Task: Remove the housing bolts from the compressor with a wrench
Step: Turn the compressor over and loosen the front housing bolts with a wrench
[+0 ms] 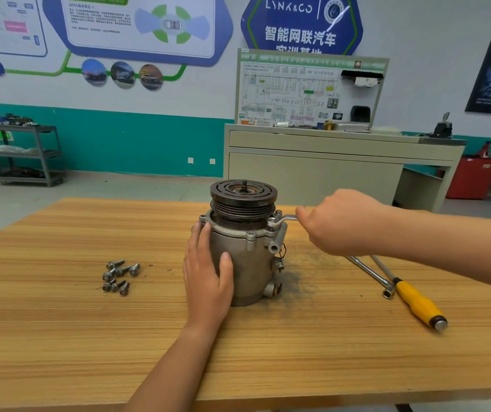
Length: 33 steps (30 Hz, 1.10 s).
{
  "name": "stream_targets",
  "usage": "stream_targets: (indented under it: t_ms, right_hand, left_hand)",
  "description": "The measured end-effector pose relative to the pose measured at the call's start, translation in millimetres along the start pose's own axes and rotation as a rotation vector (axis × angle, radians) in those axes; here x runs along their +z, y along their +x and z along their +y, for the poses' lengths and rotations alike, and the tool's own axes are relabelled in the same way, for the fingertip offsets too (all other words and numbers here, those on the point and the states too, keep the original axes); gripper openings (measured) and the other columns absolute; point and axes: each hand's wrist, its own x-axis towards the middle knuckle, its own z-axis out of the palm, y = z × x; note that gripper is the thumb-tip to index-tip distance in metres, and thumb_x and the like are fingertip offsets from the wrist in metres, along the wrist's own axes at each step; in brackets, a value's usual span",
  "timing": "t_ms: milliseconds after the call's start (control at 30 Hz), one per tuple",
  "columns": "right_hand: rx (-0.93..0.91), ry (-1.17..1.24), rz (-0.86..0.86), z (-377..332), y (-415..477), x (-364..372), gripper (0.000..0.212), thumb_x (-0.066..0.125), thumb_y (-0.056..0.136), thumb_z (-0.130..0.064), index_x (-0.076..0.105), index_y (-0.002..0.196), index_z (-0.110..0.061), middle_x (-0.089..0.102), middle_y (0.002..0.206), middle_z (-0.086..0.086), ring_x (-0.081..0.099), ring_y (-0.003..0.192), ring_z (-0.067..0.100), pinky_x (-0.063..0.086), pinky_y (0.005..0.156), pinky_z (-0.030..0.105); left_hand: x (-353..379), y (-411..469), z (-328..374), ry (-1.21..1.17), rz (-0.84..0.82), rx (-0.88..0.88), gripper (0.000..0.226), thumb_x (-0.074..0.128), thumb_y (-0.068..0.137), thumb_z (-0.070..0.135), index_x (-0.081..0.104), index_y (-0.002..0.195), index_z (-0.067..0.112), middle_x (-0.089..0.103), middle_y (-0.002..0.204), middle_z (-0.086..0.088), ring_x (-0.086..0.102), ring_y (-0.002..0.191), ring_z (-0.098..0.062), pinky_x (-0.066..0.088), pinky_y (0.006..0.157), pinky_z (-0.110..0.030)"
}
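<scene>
A grey metal compressor [247,263] stands upright in the middle of the wooden table [60,337], its dark grooved pulley [243,197] on top. My left hand [207,275] holds the left side of the housing, fingers up against the flange and thumb across the front. My right hand [339,224] grips the handle of a silver wrench [282,219], whose head sits on a bolt at the flange's right rim. Another flange bolt [250,235] shows at the front. Several removed bolts [119,276] lie loose on the table to the left.
An L-shaped socket wrench [372,275] and a yellow-handled screwdriver [416,301] lie on the table to the right, under my right forearm. Behind the table stand a beige training bench with a wiring board [309,93], a grey shelf trolley [21,153] and a red bin [473,176].
</scene>
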Motion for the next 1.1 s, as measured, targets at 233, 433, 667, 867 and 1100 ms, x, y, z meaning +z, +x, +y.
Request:
stream_targets:
  t_ms: [233,433,667,867,1100]
  right_hand:
    - [0.120,0.053,0.240,1,33,46,0.032,0.047,0.087,0.002,0.046,0.118,-0.002,0.064,0.102,0.010,0.062,0.090,0.027,0.044,0.090,0.041]
    - [0.217,0.264,0.738,-18,54,62,0.029,0.080,0.055,0.011,0.067,0.080,0.004,0.069,0.070,0.015,0.068,0.062,0.026,0.053,0.074,0.050]
    - [0.793,1.369,0.612,-14,28,73,0.025,0.037,0.098,-0.020,0.053,0.097,0.000,0.053,0.065,0.007,0.054,0.059,0.025,0.044,0.056,0.036]
    - [0.785,2.010,0.222,-40,25,82,0.020,0.044,0.097,-0.025,0.057,0.102,-0.010,0.035,0.044,-0.008,0.028,0.034,0.008,0.024,0.035,0.020]
    - [0.694,2.275,0.214,-57,42,68,0.016,0.049,0.096,-0.025,0.054,0.085,-0.015,0.025,0.046,-0.005,0.021,0.035,0.008,0.020,0.035,0.019]
  left_hand:
    - [0,1,-1,-0.009,0.001,-0.010,0.051,0.031,0.085,0.043,0.017,0.135,0.044,0.021,0.148,0.012,0.015,0.137,0.003,0.007,0.107,-0.007]
    - [-2,1,-1,-0.004,0.006,0.006,0.048,0.031,0.086,0.042,0.018,0.132,0.049,0.023,0.148,0.012,0.016,0.138,0.001,0.011,0.109,-0.012]
    - [-8,7,17,-0.076,0.102,0.014,0.046,0.036,0.084,0.038,0.036,0.130,0.030,0.021,0.146,0.009,0.016,0.135,0.000,0.023,0.111,-0.055]
    - [-15,60,72,0.250,-0.243,0.721,0.025,0.055,0.087,0.030,0.068,0.105,0.017,0.049,0.139,-0.005,0.029,0.134,-0.024,0.028,0.102,-0.066]
    - [-10,116,83,0.729,-0.858,0.742,0.026,0.053,0.092,0.037,0.064,0.115,0.031,0.026,0.152,0.013,0.011,0.137,-0.007,0.020,0.108,-0.053]
